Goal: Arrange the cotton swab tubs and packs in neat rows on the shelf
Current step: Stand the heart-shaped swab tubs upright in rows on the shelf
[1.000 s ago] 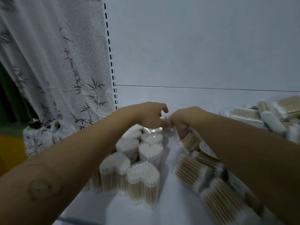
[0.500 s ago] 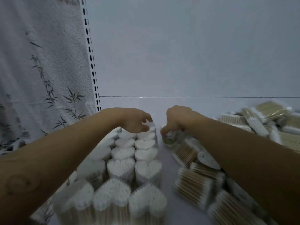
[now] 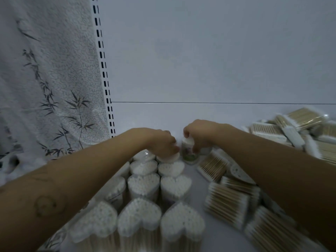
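Observation:
Heart-shaped tubs of cotton swabs (image 3: 143, 186) stand upright in rows on the white shelf (image 3: 192, 180), running from the front edge to the back. My left hand (image 3: 163, 144) rests on the rearmost tub of the right-hand row (image 3: 169, 159), fingers curled down over its top. My right hand (image 3: 198, 137) grips a small round tub with a flowered label (image 3: 189, 153) from above, at the back right of the rows. Flat packs of wooden-stick swabs (image 3: 225, 204) lie loose under and beside my right forearm.
More swab packs (image 3: 283, 128) are heaped at the far right against the shelf's back panel (image 3: 200, 60). A slotted shelf upright (image 3: 103, 73) stands at the left, with a bamboo-print cloth (image 3: 45, 79) hanging beyond it.
The camera has drawn nearer and lower over the rows. My left hand has come down onto the rear heart tub. My right hand has stood the flowered round tub beside it.

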Action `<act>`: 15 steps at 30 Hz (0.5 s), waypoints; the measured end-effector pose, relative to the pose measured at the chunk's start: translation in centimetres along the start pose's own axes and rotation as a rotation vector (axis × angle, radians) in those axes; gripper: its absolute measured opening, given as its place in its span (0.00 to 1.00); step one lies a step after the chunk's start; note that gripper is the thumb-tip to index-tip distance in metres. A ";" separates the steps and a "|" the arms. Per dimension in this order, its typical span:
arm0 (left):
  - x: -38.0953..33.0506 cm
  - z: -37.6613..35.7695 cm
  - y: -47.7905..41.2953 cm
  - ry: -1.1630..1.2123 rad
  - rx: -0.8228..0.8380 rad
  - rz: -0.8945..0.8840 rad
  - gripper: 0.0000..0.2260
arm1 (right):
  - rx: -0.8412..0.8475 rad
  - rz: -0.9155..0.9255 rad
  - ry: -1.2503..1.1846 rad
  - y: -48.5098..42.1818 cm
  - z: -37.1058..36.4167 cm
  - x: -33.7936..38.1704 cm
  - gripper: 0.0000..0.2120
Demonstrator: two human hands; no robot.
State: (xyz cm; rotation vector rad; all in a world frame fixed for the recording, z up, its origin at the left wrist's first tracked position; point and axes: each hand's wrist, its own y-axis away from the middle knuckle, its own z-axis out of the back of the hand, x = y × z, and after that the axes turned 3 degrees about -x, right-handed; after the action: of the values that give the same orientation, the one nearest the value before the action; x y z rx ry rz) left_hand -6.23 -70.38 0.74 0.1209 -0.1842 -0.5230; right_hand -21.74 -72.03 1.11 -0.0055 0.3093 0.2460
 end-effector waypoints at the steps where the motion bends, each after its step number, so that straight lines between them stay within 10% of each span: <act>1: 0.0 -0.1 0.0 -0.005 -0.002 -0.005 0.20 | -0.029 0.007 0.020 -0.2 -0.2 0.2 0.27; 15: -1.4 0.7 0.8 0.135 -0.167 -0.049 0.24 | -0.114 0.034 -0.011 3.2 2.0 -2.0 0.23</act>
State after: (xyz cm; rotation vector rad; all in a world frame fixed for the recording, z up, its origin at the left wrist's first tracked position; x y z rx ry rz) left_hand -7.16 -69.01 1.33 -0.0022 -0.0052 -0.5745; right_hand -23.75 -69.31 3.73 -0.1111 0.2844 0.2970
